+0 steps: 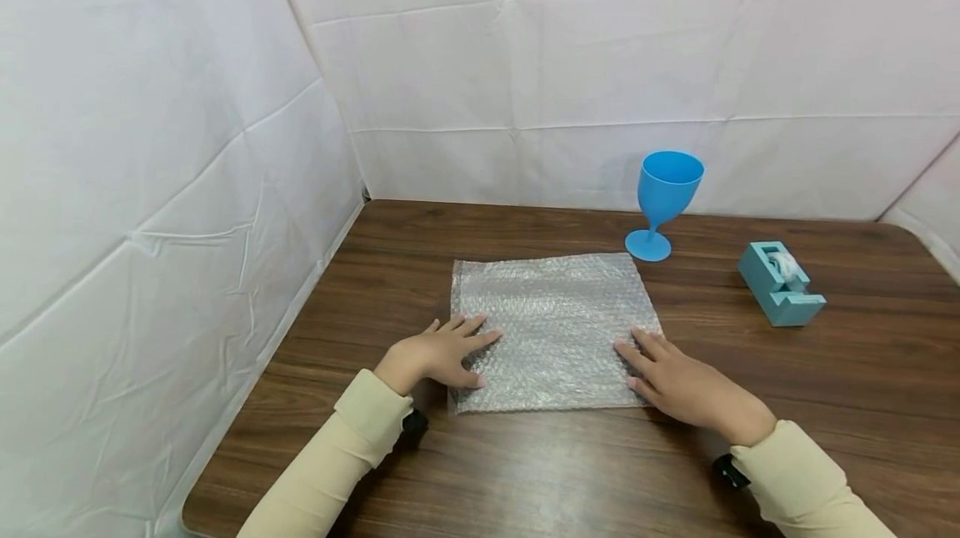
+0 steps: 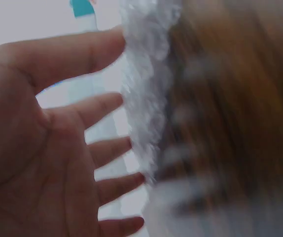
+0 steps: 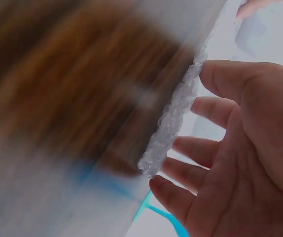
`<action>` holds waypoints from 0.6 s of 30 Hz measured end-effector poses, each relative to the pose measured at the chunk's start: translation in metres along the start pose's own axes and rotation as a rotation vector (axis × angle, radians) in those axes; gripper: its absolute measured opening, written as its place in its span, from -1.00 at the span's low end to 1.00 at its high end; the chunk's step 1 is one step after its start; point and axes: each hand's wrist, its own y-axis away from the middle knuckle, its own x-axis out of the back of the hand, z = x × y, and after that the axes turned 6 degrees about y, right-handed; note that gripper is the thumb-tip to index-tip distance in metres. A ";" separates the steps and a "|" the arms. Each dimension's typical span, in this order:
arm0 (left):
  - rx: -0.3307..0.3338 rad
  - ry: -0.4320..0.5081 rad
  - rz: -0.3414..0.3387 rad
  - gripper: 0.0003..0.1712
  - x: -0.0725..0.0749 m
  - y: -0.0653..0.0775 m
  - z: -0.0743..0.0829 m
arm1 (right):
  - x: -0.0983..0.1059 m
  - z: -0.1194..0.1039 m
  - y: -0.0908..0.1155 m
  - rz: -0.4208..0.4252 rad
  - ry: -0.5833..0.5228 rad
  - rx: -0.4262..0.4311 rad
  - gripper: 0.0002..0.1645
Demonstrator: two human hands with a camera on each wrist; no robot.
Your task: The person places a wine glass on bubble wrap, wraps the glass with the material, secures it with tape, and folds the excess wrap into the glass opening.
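A sheet of clear bubble wrap (image 1: 555,329) lies flat on the brown wooden table (image 1: 540,471). On its left edge rests my left hand (image 1: 442,354), fingers spread and fairly straight. My right hand (image 1: 686,379) touches the opposite edge with extended fingertips. Both wrist views show fingertips against the bubbly surface: the left hand (image 2: 48,133) meets the bubble wrap (image 2: 149,74) with all fingers apart, and the right hand (image 3: 235,153) does likewise along the bubble wrap (image 3: 173,116). Neither hand grips anything.
Just behind the sheet's far right corner stands a blue plastic goblet (image 1: 663,196), upright. Farther right sits a teal tape dispenser (image 1: 780,284) with a roll of tape in it. White cloth walls (image 1: 600,62) border the table at the back and left.
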 end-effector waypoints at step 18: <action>-0.013 0.067 -0.002 -0.09 -0.002 0.000 -0.001 | -0.004 0.008 0.000 0.043 0.026 0.090 -0.37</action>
